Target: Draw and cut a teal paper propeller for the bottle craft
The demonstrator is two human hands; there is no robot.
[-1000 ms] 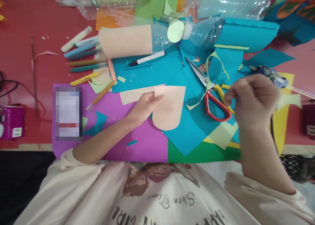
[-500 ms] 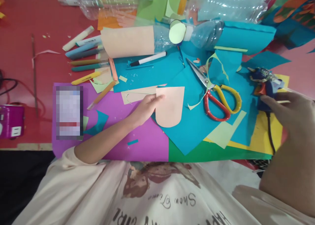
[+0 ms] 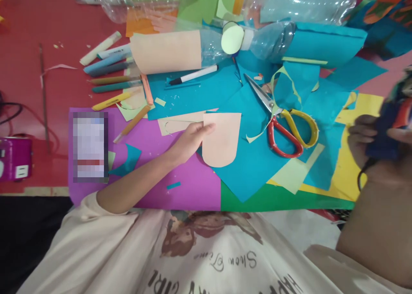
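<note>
My left hand (image 3: 196, 135) pinches the left edge of a peach paper piece (image 3: 222, 141) with a straight top and rounded bottom, held over blue paper. At the right edge of the view, my right hand (image 3: 394, 159) is closed around a dark blue glue gun (image 3: 383, 135) with an orange trigger. Its cord loops down by the wrist, and part of the tool is cut off by the frame. Scissors (image 3: 273, 109) with one red and one yellow handle lie slightly apart between the hands, blades pointing up and left.
Plastic bottles, one wrapped in peach paper (image 3: 167, 51) and one in blue paper (image 3: 328, 45), lie across the back. Several markers (image 3: 106, 66) are at the left, near a phone (image 3: 90, 148) on purple paper (image 3: 154, 169). Pale green scraps (image 3: 294, 174) lie around the scissors.
My right hand has lifted the glue gun off the yellow paper and moved it right, turning it. My left hand and the peach paper have hardly moved.
</note>
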